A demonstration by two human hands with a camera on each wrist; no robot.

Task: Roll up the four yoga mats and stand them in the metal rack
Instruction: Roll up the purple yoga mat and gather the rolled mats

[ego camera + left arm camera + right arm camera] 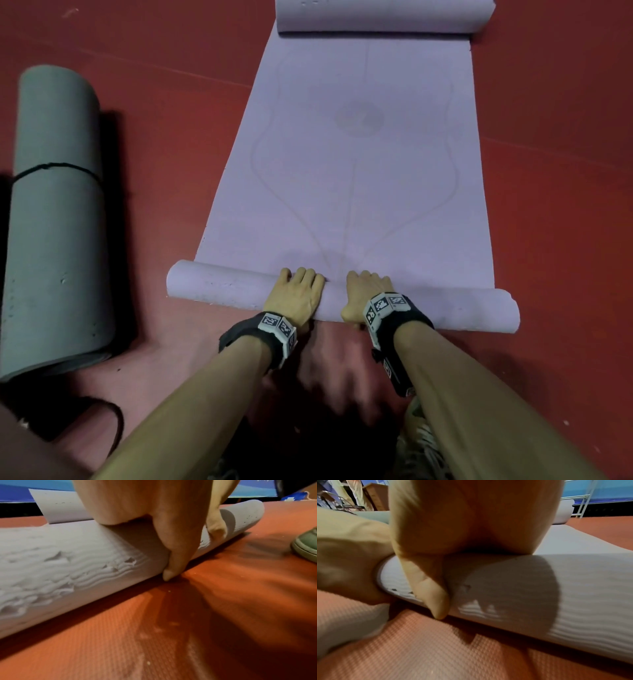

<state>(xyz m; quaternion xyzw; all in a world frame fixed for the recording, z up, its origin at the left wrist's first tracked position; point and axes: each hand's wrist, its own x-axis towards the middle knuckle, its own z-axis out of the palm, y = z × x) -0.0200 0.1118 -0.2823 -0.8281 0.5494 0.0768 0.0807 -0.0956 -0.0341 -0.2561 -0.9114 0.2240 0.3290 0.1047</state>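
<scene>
The left hand and the right hand lie side by side, a small gap between them, on the rolled near end of the lilac yoga mat. Each hand is curved over the top of the roll, fingers draped across to its far side and thumb pressed against its near side down by the floor, so both grip the roll. The left wrist view shows the left thumb against the mat's ribbed underside, which is torn and pitted in patches. The rest of the lilac mat lies flat on the red floor beyond the hands, and its far end is curled into a second roll. To the left of the lilac mat, well apart from it, lies a grey rolled mat bound by a dark band. Beyond the lilac mat's far roll, the right wrist view shows pale metal bars, possibly the rack, though the picture is too blurred to be sure.
</scene>
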